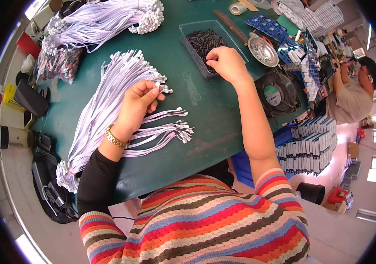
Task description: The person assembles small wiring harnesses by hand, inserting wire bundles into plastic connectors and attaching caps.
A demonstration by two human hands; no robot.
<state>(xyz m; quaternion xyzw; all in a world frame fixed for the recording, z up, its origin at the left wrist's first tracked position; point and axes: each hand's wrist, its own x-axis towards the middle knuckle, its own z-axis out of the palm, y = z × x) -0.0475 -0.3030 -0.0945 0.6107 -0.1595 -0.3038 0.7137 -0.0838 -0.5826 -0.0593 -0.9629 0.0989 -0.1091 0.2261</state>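
My left hand, with a gold watch at its wrist, pinches the white connector end of a flat white cable. Beneath that hand a large bundle of white cables fans out across the table, tied together near the front left. A smaller group of cables lies to the right of the left wrist, with dark bits near some ends. Over a clear plastic tub full of small black tube-like pieces, my right hand has its fingertips closed together. Whatever they hold is hidden.
A green table carries another cable bundle at the back left. Right of the tub are a metal dish, a black fan and blue racks. Stacked white boxes stand below. Another person sits far right.
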